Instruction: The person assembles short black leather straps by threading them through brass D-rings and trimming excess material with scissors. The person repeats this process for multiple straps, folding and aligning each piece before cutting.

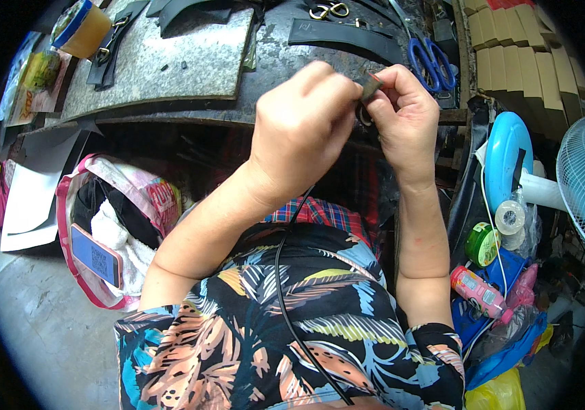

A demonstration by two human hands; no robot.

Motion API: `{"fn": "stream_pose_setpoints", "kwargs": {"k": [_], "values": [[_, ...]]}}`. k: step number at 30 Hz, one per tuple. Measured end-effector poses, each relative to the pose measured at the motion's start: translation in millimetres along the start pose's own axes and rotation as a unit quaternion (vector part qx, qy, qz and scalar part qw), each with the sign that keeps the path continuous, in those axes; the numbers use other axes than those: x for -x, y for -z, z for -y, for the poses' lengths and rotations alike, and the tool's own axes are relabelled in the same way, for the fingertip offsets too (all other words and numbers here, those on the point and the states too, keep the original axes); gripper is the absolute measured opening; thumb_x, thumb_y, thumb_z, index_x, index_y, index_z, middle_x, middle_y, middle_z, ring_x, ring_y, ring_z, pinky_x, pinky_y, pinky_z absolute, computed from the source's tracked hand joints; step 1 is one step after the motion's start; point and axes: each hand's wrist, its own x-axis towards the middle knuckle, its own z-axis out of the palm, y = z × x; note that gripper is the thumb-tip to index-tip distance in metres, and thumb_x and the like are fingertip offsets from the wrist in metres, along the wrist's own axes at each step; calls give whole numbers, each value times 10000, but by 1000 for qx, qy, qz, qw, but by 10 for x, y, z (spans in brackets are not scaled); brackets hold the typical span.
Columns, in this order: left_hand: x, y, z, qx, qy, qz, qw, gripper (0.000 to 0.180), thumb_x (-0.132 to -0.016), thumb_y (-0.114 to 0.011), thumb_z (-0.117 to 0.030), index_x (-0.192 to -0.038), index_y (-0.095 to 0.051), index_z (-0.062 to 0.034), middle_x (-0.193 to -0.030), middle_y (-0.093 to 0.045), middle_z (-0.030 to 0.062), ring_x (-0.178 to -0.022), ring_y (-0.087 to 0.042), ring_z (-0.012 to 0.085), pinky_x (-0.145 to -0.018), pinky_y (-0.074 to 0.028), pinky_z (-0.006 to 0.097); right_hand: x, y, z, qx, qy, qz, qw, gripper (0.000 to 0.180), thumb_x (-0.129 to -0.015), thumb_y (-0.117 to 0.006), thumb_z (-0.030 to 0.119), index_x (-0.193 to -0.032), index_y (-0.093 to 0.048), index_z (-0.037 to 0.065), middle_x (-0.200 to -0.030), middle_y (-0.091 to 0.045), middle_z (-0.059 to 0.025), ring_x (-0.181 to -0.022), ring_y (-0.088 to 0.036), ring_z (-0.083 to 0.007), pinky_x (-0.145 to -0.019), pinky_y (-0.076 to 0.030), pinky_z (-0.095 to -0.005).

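In front of my chest, near the workbench's front edge, both hands are raised close together. My right hand [405, 113] pinches a small dark strip [370, 87] with a reddish edge between thumb and fingers. My left hand [302, 126] is closed at the strip's other side; its fingertips are hidden and slightly blurred. A small curved piece shows just below the strip, its kind unclear. Beyond my hands a black leather strap [340, 39] lies on the bench, with brass-coloured buckle rings [328, 10] behind it. Blue-handled scissors [432, 65] rest to the right of my right hand.
A grey stone slab [196, 65] covers the bench's left part, bearing black straps [111, 51] and a tub [82, 29]. Below left is a bag [84, 273] with a phone [96, 254]. A fan [581, 184], stacked cardboard [521, 68] and a pink bottle [478, 290] stand right.
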Motion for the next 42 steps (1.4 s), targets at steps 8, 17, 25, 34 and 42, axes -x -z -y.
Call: {"fn": "stream_pose_setpoints", "kwargs": {"k": [8,17,25,34,42], "values": [[-100,79,112,308,193,34,931,154,-917,-659,-48,-1052,-697,15,-860,-673,83,-733,-679,167,-665,-543,281,-42,8,-47,-53,15,7,998,66,-945,-687,62,-956,-637,20,-783,-651,10,-710,-586,-28,-637,-495,-204],[-274,228,270,323,319,178,873,231,-924,-726,-149,-1071,-708,28,-930,-720,88,-773,-715,149,-699,-578,249,-4,-1,-41,-8,31,18,999,103,-954,-699,105,-992,-654,21,-798,-656,13,-723,-594,-39,-648,-493,-200],[-250,229,202,263,308,172,898,169,-951,-678,-124,-1028,-690,26,-900,-707,62,-767,-711,133,-689,-572,240,7,0,11,-6,61,15,998,178,-877,-714,-34,-1036,-699,44,-886,-690,2,-811,-650,-62,-727,-537,-211],[-115,155,191,314,318,145,883,148,-978,-635,-112,-1030,-662,23,-882,-692,57,-755,-696,124,-686,-570,237,-24,213,-92,-4,107,108,988,183,-860,-675,-97,-1017,-692,-4,-1076,-687,-103,-1007,-658,-162,-854,-538,-265],[-22,75,140,294,313,114,896,148,-989,-623,-120,-1027,-658,19,-853,-681,44,-737,-664,97,-667,-538,225,-40,284,-93,26,100,143,984,242,-764,-658,-122,-968,-705,0,-1044,-709,-106,-977,-683,-180,-898,-538,-296]]}}
